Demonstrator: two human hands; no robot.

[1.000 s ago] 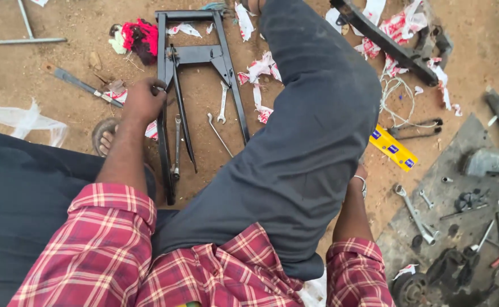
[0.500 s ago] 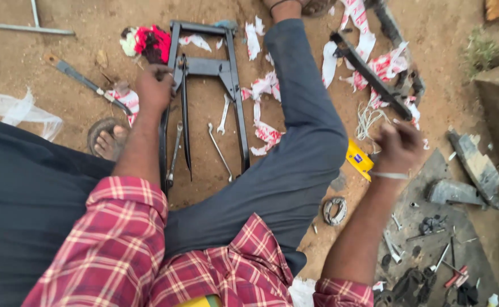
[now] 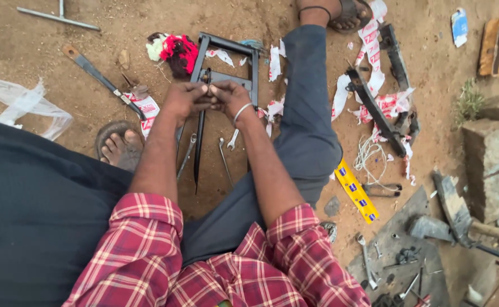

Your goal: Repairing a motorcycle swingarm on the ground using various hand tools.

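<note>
From the head view, the left hand (image 3: pixel 184 101) and right hand (image 3: pixel 231 99) meet fingertip to fingertip over the black metal frame (image 3: pixel 227 77) lying on the dirt ground (image 3: pixel 44 62). Both grips are pinched shut at the frame's crossbar; whatever small part they hold is hidden. A wrench (image 3: pixel 224 160) lies just below them.

Head-worn view, steeply down, close.

Yellow level (image 3: pixel 356 191), hammer (image 3: pixel 453 214), red-black rag (image 3: pixel 176 52), spanners (image 3: pixel 366 261) on dirt.
</note>
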